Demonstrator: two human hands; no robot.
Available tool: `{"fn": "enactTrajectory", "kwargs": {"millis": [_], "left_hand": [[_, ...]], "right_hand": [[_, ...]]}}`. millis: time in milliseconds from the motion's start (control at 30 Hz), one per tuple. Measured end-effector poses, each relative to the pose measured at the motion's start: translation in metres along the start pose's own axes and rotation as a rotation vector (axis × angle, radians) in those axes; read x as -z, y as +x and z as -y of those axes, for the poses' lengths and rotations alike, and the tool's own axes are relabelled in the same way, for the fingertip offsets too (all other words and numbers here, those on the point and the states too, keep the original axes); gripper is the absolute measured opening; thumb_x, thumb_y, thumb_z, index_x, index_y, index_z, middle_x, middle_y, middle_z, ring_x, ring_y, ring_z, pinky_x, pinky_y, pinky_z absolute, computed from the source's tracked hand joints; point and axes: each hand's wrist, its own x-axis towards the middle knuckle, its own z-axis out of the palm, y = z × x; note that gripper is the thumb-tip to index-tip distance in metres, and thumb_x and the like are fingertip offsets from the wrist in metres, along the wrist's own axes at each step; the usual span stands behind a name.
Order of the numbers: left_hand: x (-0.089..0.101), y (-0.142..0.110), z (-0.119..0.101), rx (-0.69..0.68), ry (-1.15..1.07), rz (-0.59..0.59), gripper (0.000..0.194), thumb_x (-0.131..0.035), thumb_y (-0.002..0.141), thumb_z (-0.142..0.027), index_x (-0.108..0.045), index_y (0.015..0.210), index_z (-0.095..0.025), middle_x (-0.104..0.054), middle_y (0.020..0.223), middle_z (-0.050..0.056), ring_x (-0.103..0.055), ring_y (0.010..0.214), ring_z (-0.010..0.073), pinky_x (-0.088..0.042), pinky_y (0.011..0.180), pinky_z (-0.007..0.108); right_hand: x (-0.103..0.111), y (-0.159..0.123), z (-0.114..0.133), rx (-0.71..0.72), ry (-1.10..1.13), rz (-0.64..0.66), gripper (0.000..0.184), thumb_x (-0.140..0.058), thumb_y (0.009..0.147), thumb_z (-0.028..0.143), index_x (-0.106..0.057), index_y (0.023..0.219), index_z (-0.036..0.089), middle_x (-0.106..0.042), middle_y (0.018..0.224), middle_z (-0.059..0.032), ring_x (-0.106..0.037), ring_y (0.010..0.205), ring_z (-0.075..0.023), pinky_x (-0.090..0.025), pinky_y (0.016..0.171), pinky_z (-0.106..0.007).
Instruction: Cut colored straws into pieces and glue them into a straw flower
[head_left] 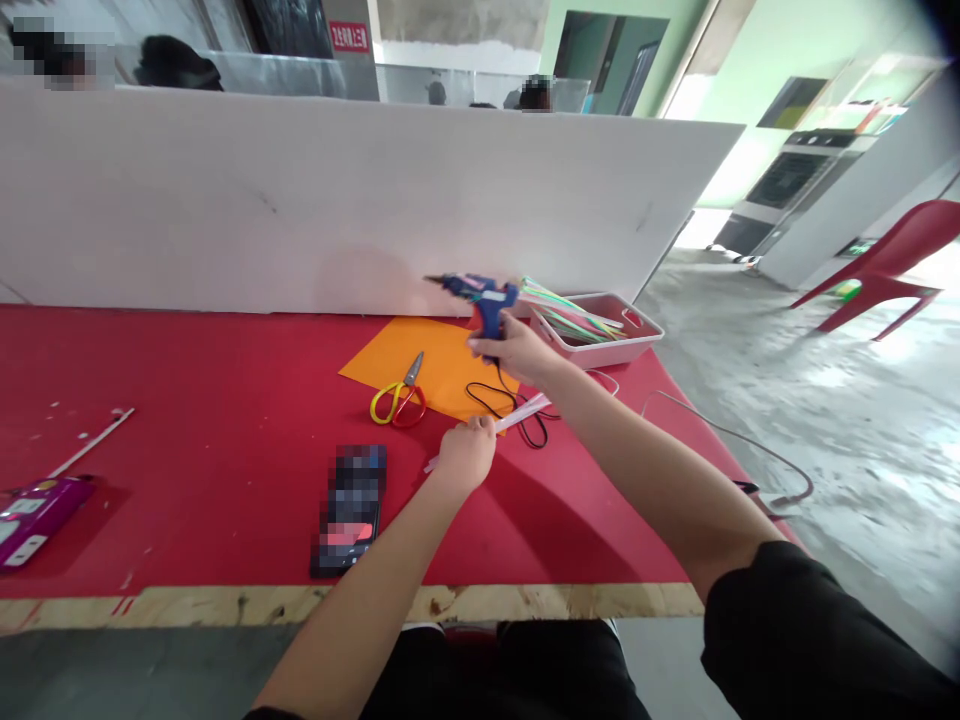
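My right hand is wrapped round the handle of a blue hot glue gun, raised above the back of the table with its nozzle pointing left. Lower down, my left hand is closed on a pale pink strip that sticks out on both sides of the fist. A black cord lies in loops beside the strip. Under the glue gun is an orange sheet. Scissors with one yellow and one red handle lie partly on that sheet, blades slightly apart.
A pink basket of colourful strips stands at the back right. A phone lies near the front edge, left of my left forearm. A purple box-like object and a thin white stick are far left. A white partition borders the red table.
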Motion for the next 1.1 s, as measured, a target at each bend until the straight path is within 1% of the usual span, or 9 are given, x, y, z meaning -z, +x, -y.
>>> {"fn": "enactTrajectory", "kwargs": {"millis": [167,267,367,467,667,833,900,967,1100], "left_hand": [[0.048,-0.040,0.032,-0.094,-0.006,0.088,0.027,-0.039,0.097,-0.035,-0.059,0.106,-0.019,-0.068,0.096,0.009,-0.066,0.080,0.0208,-0.050,0.069,0.033],[0.080,-0.055,0.061,-0.043,0.008,0.104,0.028,-0.035,0.097,-0.039,-0.057,0.103,-0.022,-0.070,0.091,0.009,-0.066,0.072,0.0224,-0.045,0.060,0.031],[0.102,-0.053,0.097,0.074,0.036,0.066,0.031,-0.030,0.096,-0.040,-0.055,0.103,-0.023,-0.070,0.095,0.010,-0.066,0.073,0.0250,-0.043,0.059,0.031],[0.112,-0.034,0.133,0.204,0.062,0.026,0.031,-0.034,0.094,-0.040,-0.056,0.101,-0.021,-0.070,0.095,0.014,-0.066,0.079,0.0297,-0.043,0.061,0.033],[0.100,0.017,0.175,0.345,0.040,-0.035,0.037,-0.032,0.094,-0.037,-0.055,0.113,-0.015,-0.067,0.110,0.020,-0.065,0.095,0.0333,-0.047,0.067,0.036],[0.072,0.040,0.182,0.361,-0.025,-0.029,0.035,-0.046,0.094,-0.041,-0.058,0.117,-0.016,-0.066,0.111,0.012,-0.064,0.097,0.0246,-0.052,0.080,0.039],[0.062,0.044,0.182,0.353,-0.054,-0.022,0.035,-0.054,0.092,-0.039,-0.058,0.118,-0.016,-0.063,0.113,0.009,-0.063,0.096,0.0208,-0.053,0.082,0.041],[0.052,0.047,0.182,0.347,-0.077,-0.029,0.036,-0.056,0.091,-0.038,-0.058,0.119,-0.016,-0.062,0.115,0.009,-0.063,0.096,0.0201,-0.054,0.082,0.041],[0.039,0.051,0.184,0.337,-0.098,-0.063,0.037,-0.051,0.092,-0.042,-0.054,0.122,-0.021,-0.066,0.115,0.009,-0.063,0.101,0.0240,-0.051,0.079,0.035]], "right_hand": [[0.048,-0.020,0.041,0.095,0.083,-0.063,0.038,-0.070,0.060,0.007,-0.053,0.091,0.023,-0.064,0.087,0.0035,-0.059,0.071,-0.0092,-0.047,0.058,-0.022],[0.082,-0.037,0.061,0.067,0.090,-0.095,0.036,-0.066,0.061,0.006,-0.058,0.092,0.022,-0.066,0.086,0.0010,-0.059,0.070,-0.0126,-0.047,0.055,-0.025],[0.107,-0.056,0.073,-0.006,0.075,-0.131,0.031,-0.062,0.065,0.009,-0.062,0.094,0.020,-0.069,0.091,-0.0026,-0.060,0.070,-0.0144,-0.045,0.050,-0.025],[0.117,-0.074,0.075,-0.082,0.053,-0.144,0.031,-0.061,0.068,0.014,-0.063,0.099,0.019,-0.071,0.096,-0.0050,-0.060,0.068,-0.0139,-0.040,0.045,-0.023],[0.103,-0.110,0.040,-0.232,-0.017,-0.114,0.020,-0.061,0.072,0.030,-0.058,0.088,0.019,-0.070,0.082,-0.0067,-0.053,0.051,-0.0123,-0.039,0.043,-0.027],[0.070,-0.141,-0.027,-0.293,-0.142,-0.152,0.030,-0.071,0.072,0.039,-0.048,0.083,0.025,-0.047,0.047,0.0099,-0.032,0.033,-0.0071,-0.023,0.035,-0.022],[0.060,-0.150,-0.050,-0.333,-0.217,-0.136,0.033,-0.075,0.069,0.041,-0.049,0.082,0.025,-0.046,0.044,0.0100,-0.040,0.035,-0.0101,-0.030,0.037,-0.023],[0.058,-0.155,-0.067,-0.344,-0.292,-0.127,0.035,-0.077,0.066,0.042,-0.052,0.083,0.024,-0.058,0.054,0.0048,-0.055,0.046,-0.0153,-0.043,0.045,-0.028],[0.078,-0.147,-0.077,-0.293,-0.476,-0.206,0.040,-0.073,0.070,0.047,-0.059,0.097,0.022,-0.067,0.077,0.0008,-0.064,0.072,-0.0193,-0.051,0.065,-0.033]]}}
